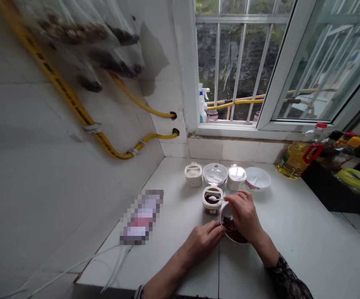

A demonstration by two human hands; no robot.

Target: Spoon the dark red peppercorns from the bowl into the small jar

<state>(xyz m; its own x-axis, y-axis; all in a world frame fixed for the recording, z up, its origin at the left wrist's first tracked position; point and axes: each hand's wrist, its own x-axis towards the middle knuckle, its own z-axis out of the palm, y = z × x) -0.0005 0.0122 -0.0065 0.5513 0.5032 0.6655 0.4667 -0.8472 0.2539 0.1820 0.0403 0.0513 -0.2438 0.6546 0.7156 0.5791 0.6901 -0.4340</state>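
Observation:
My right hand point(243, 211) pinches the handle of a small white spoon point(213, 198), whose bowl is over the opening of a white-lidded jar point(213, 207) with dark red contents. Just below and right of the jar stands a white bowl point(223, 212) holding dark red pieces point(233, 231), partly hidden under my right hand. My left hand point(205, 237) has its fingertips closed on the left rim of this bowl.
Behind stand two white lidded jars point(193, 175) point(236, 178), a clear-covered bowl point(215, 174) and a white bowl point(257, 179). An oil bottle point(294, 160) and a black box point(326, 189) of bottles stand right. A blurred device point(142, 218) with cables lies left.

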